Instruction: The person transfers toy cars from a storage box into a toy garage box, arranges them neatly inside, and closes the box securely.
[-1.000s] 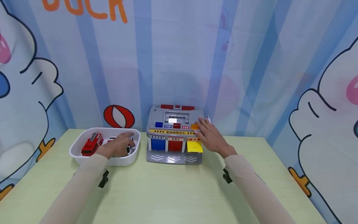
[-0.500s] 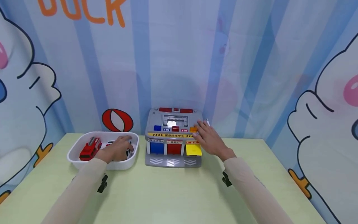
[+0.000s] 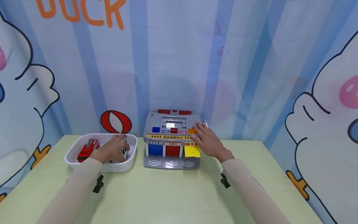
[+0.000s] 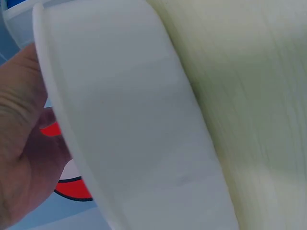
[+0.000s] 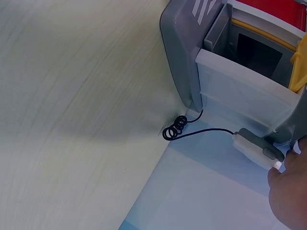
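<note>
In the head view my left hand (image 3: 113, 149) reaches into a white tub (image 3: 73, 152), its fingers bent over a white-and-black toy car (image 3: 125, 151). The grip itself is mostly covered by the back of the hand, and the tub wall (image 4: 129, 110) blocks the car in the left wrist view. A red toy fire truck (image 3: 88, 150) lies at the tub's left end. My right hand (image 3: 209, 141) rests with extended fingers on the right edge of a grey toy rescue station (image 3: 172, 163), beside its orange button (image 3: 191, 131). The station's yellow door (image 3: 192, 151) is raised; its blue and red doors are down.
A white and grey toy handset (image 5: 258, 147) hangs on a coiled black cord at the station's right side. Behind the pale green table (image 3: 167, 196) hangs a printed curtain (image 3: 173, 62), close to the station's back.
My left fingers have closed in around the white-and-black car, which now looks more tilted. The right hand stays on the station. The head view has shifted slightly.
</note>
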A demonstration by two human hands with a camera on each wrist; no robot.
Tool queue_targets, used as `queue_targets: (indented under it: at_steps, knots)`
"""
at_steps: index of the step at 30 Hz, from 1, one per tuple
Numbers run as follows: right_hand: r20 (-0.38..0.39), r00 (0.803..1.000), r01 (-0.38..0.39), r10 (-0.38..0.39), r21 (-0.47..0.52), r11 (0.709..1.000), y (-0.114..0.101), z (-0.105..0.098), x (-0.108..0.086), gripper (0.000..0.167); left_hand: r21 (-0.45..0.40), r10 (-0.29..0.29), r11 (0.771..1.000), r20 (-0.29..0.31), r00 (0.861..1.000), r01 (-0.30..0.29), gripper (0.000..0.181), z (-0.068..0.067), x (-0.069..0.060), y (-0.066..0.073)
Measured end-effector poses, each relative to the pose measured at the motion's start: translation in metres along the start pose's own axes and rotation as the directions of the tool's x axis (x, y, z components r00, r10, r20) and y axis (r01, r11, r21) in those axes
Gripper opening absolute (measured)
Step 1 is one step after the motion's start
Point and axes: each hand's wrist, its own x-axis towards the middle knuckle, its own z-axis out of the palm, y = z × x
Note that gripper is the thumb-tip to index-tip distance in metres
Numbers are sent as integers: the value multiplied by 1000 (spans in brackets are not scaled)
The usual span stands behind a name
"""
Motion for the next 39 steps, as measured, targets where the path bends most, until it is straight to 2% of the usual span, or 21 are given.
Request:
queue_targets:
  at_steps: [10,18,23,29,39]
  knots:
    - [-7,1000,6,-6,-5,1000,0,-1,0,63,37,14,999,-67,998,-12,46,-18,-3,2]
    - [-16,1000,6,-6,-3,1000,0,0,-1,63,50,-14,999,-62,998,17,47,-31,-10,11]
    - [-14,1000,3,-3,0,1000,1,1,0,62,35,3,999,-81,997,-1,45,-37,-18,16]
    - [-13,1000,1,-1,-7,1000,1,1,0,63,38,9,999,-101,995,-6,44,-42,-26,25]
    - [-18,1000,3,-3,-6,1000,1,2,0,63,29,46,999,-95,994,-43,42,-47,-41,49]
